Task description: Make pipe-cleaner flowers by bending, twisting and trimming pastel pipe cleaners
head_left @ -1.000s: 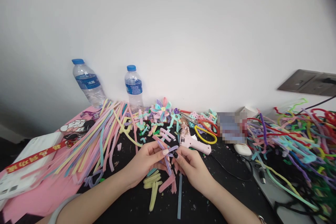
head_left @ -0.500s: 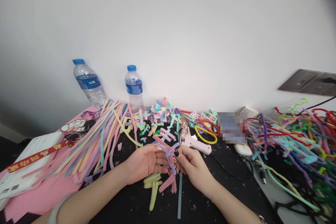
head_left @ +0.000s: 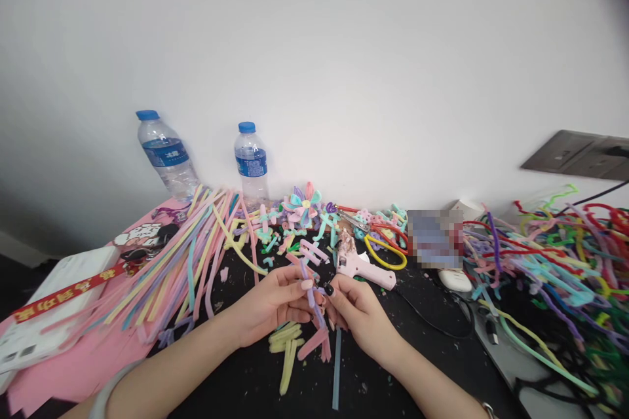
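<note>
Between both hands is a purple pipe-cleaner piece, bent into a shape with short arms. My left hand pinches its left side between thumb and fingers. My right hand, thumb and index together, grips its right side; the fingers partly hide it. Below them on the black tabletop lie folded pink pipe-cleaner pieces and folded yellow pipe-cleaner pieces. A translucent glue stick lies upright in view beside my right hand. Just beyond the hands rests a pale pink glue gun.
Long pastel pipe cleaners spread at left, near two water bottles. Scissors with yellow and red handles lie behind the glue gun. A pipe-cleaner flower stands among small pieces. Tangled coloured pipe cleaners fill the right side.
My left hand has closed from a cupped, open palm to a pinch on the purple piece. The piece has turned to a more upright position. My right hand has barely moved.
</note>
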Tool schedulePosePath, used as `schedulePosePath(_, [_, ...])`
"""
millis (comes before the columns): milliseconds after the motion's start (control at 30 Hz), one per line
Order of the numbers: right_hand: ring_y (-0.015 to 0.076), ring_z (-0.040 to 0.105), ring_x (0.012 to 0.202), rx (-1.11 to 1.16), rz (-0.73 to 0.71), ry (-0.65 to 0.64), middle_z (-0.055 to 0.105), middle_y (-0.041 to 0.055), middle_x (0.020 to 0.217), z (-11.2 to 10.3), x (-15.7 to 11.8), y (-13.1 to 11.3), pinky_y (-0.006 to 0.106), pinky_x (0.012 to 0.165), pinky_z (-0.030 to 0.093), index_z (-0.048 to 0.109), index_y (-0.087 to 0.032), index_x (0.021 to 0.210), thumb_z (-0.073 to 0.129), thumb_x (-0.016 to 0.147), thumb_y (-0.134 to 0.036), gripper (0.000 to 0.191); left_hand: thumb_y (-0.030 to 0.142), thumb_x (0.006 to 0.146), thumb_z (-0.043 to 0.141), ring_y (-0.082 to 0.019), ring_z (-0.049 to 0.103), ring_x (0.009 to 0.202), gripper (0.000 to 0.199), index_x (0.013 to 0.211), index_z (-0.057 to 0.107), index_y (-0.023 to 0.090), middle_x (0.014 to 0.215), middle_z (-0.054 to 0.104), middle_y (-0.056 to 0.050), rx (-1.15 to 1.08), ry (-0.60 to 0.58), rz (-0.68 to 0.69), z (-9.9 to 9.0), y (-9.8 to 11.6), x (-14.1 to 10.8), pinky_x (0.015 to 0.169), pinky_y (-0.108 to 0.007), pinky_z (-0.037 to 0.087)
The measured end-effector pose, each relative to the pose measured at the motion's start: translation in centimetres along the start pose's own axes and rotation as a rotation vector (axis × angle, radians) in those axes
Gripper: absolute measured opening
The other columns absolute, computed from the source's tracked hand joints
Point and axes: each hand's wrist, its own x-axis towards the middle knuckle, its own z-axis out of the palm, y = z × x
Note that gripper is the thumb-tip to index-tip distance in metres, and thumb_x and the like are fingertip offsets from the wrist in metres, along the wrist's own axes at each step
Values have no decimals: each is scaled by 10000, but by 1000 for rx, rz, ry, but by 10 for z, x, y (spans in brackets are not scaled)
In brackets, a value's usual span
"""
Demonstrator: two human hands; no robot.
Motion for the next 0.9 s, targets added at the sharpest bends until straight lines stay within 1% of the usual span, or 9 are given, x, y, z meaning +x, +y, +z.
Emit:
schedulePosePath(100, [80, 365, 451, -59, -20, 11, 484, -36, 515, 0, -1, -1, 205, 446, 277, 434, -178, 633, 409, 899, -355, 320, 264, 750, 676, -101, 640, 578, 133, 769, 634, 139, 716, 695, -43, 50, 30, 24, 0, -1, 0, 569, -191, 521])
schedulePosePath(233, [83, 375, 468, -119, -30, 20, 503, -26, 539, 1, -4, -1, 203, 452, 280, 441, -176, 643, 394, 906, -336, 312, 255, 708, 708, -99, 618, 574, 140, 693, 665, 123, 650, 672, -30, 146, 69, 76, 1, -1, 1, 565, -179, 504])
schedulePosePath(333, [81, 379, 469, -140, -35, 23, 496, -29, 539, 1, -5, 0, 200, 449, 281, 434, -177, 640, 407, 901, -335, 306, 228, 655, 743, -97, 598, 566, 128, 683, 688, 116, 628, 659, -20, 232, 110, 105, 1, -1, 1, 559, -175, 493])
schedulePosePath(400, [79, 373, 466, -138, -31, 27, 487, -32, 535, 1, -5, 0, 198, 444, 276, 431, -177, 640, 407, 901, -344, 310, 218, 643, 746, -97, 590, 566, 119, 692, 700, 120, 628, 658, -16, 278, 122, 118, 2, -1, 1, 557, -175, 486])
schedulePosePath(567, [68, 321, 439, -68, 1, 36, 442, -48, 510, 1, -3, -1, 198, 417, 230, 428, -177, 636, 406, 898, -393, 341, 188, 630, 745, -99, 581, 575, 85, 690, 711, 138, 649, 668, -6, 333, 112, 171, 2, 0, 3, 571, -184, 478])
schedulePosePath(633, [67, 318, 434, -21, 1, 24, 445, -48, 508, 1, -2, -1, 200, 418, 229, 430, -176, 639, 413, 893, -406, 343, 176, 626, 744, -102, 580, 585, 85, 697, 715, 138, 661, 670, -6, 339, 103, 182, 3, 0, 3, 586, -190, 479])
schedulePosePath(800, [67, 341, 450, 59, 23, -17, 485, -39, 534, 3, -1, -3, 197, 424, 249, 465, -164, 688, 503, 852, -399, 289, 176, 621, 746, -98, 569, 581, 67, 657, 707, 134, 619, 647, 7, 322, 112, 187, 4, 0, 2, 588, -187, 470])
schedulePosePath(900, [61, 324, 432, 102, 31, -14, 477, -46, 524, 2, -1, -2, 193, 411, 238, 467, -163, 699, 504, 849, -413, 294, 189, 631, 742, -102, 575, 590, 79, 676, 707, 133, 631, 652, 4, 312, 106, 167, 2, -2, 1, 599, -193, 473])
